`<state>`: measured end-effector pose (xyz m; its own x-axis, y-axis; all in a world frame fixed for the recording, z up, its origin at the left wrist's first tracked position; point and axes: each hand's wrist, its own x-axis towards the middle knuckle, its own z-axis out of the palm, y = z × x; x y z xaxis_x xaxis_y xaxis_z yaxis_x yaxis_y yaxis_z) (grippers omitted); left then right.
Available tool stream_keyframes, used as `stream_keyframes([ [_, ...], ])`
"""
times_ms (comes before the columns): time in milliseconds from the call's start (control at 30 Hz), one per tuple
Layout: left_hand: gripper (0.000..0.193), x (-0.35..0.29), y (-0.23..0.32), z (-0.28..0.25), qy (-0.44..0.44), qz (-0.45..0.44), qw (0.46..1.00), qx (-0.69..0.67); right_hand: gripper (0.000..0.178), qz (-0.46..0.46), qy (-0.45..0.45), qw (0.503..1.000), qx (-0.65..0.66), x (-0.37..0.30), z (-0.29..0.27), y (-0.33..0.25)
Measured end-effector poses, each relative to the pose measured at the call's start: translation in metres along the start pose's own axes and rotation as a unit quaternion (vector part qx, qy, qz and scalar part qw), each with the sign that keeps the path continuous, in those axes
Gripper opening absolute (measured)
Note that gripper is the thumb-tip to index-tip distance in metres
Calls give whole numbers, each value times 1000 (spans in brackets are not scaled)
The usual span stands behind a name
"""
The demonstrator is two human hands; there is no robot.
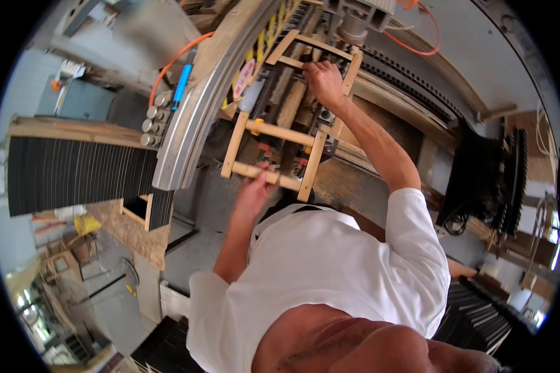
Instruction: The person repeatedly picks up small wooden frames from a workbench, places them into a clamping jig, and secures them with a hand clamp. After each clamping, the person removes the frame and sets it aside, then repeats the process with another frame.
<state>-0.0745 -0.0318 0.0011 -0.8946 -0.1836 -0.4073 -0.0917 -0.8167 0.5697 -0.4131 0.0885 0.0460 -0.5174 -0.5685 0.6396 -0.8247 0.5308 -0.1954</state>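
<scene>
Two small light-wood frames, each with two side pieces joined by crossbars, lie in line on a woodworking machine. My left hand (pixel 254 191) is closed around the near crossbar of the nearer wooden frame (pixel 313 163). Farther off, my right hand (pixel 323 81) reaches over the farther wooden frame (pixel 353 73), fingers curled at its near crossbar; the fingertips are partly hidden. Between the frames run dark machine rails and a rough wooden strip (pixel 290 105). Orange-red clamp parts (pixel 265 149) show through the nearer frame.
A thick metal beam (pixel 190 137) runs along the left, with a blue cylindrical tool (pixel 183 81) and an orange hose (pixel 168 68). Overhead at the far end hangs a machine head (pixel 354 28). Many dark strips (pixel 81 171) stand stacked at left. Sawdust (pixel 348 186) covers the floor.
</scene>
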Motion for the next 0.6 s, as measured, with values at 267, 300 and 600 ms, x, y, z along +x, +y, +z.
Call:
stream_keyframes([
  [267, 28, -91, -38, -53, 142, 76, 984, -81, 32, -17, -149, 979, -135, 46, 35, 36],
  [300, 28, -94, -42, -60, 155, 77, 981, -85, 37, -30, -166, 972, -165, 55, 35, 44],
  [600, 31, -103, -91, -139, 292, 137, 935, -147, 14, -40, -227, 941, -248, 117, 57, 102],
])
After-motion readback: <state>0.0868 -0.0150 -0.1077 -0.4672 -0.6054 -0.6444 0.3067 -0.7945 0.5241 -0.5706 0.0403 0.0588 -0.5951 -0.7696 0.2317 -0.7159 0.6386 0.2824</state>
